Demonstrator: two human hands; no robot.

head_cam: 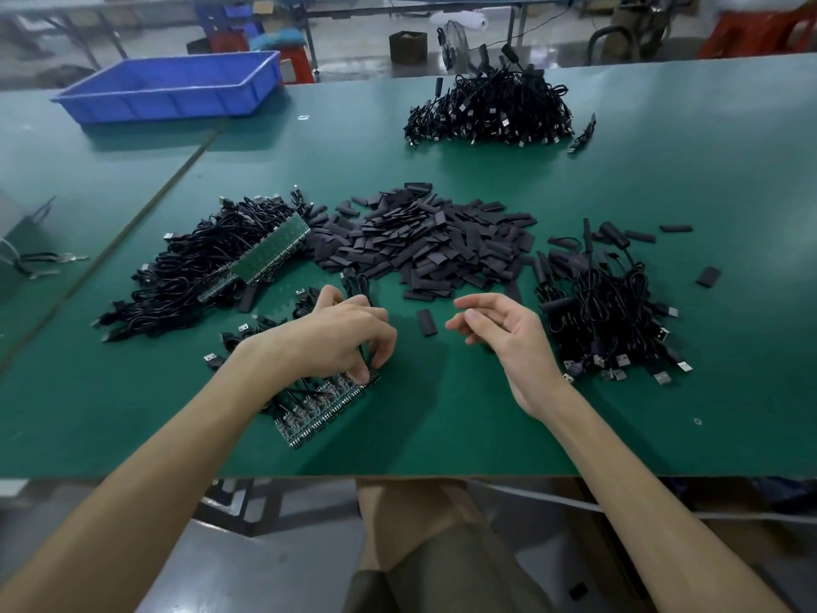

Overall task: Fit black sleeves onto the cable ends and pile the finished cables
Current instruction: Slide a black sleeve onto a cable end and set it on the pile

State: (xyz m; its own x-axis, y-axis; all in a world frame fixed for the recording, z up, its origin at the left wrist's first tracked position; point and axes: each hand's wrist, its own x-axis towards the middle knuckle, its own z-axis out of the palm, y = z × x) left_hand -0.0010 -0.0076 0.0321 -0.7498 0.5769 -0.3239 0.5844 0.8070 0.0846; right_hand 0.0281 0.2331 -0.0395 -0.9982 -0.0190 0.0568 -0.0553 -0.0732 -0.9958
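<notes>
Blue plastic tray [154, 104] stands on my green worktop [486, 413], at its far left. Nearer me and left of the tray, by the worktop's left edge: a hand tool [48, 261], pliers or cutters, cannot tell which. Behind the tray, on the floor: red stool [300, 64] just right of it. Further right, a brown cardboard box [408, 46], then a round fan [455, 44] beside the box.
</notes>
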